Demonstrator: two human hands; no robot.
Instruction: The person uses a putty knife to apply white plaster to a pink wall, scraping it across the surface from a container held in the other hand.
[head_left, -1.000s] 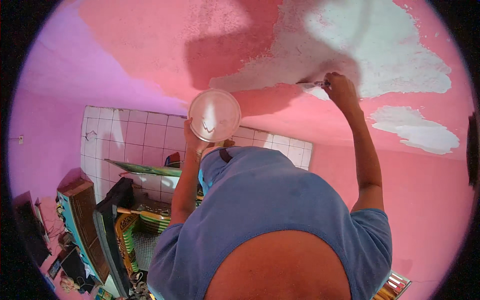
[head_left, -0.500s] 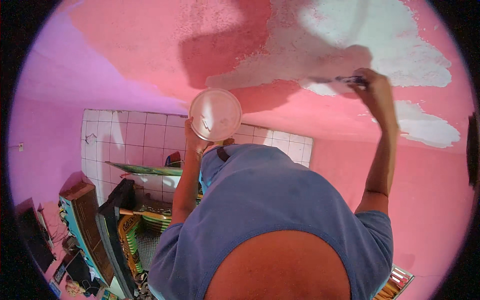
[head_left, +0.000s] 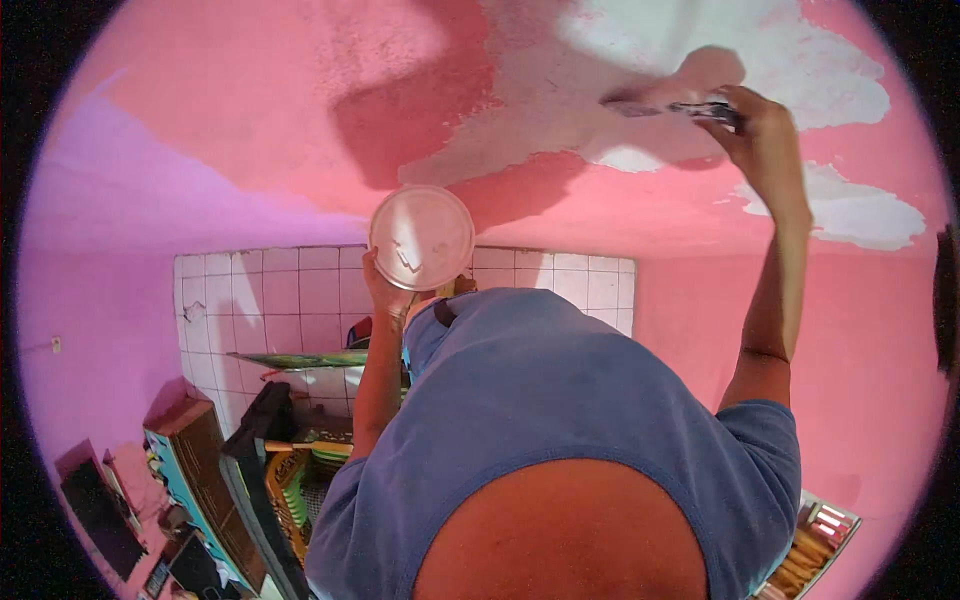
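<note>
White-patched pink plaster [head_left: 400, 50], left hand [head_left: 386, 288] grasping a round plastic lid [head_left: 424, 237] at its lower-left edge, right hand [head_left: 766, 128] raised above and right of the lid, wrist bent, clutching a putty knife [head_left: 712, 112], blurred blade [head_left: 634, 107] jutting left.

Pale round disc [head_left: 422, 238], dark-handled scraper [head_left: 708, 111] apparently, blurred

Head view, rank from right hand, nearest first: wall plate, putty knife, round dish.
1. Putty knife: gripped in the right hand.
2. Round dish: to its left, in the left hand.
3. Wall plate: far left, on the purple wall.
</note>
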